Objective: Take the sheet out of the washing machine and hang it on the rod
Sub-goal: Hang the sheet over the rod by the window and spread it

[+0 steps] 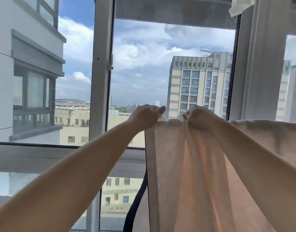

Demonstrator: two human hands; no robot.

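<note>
A pale pink sheet (190, 164) hangs in front of the window, its top edge running level from the middle of the view to the right edge. My left hand (146, 117) pinches the sheet's upper left corner. My right hand (200, 117) is closed on a bunch of the top edge a little to the right, and folds fan down from that grip. The rod is hidden under the draped cloth, so I cannot see it. The washing machine is out of view.
A white window frame (102, 72) with an upright post stands just left of the hands, with buildings and sky beyond the glass. A dark hose (135, 203) curves down beside the sheet's left edge. A scrap of white cloth (241, 5) hangs at the top right.
</note>
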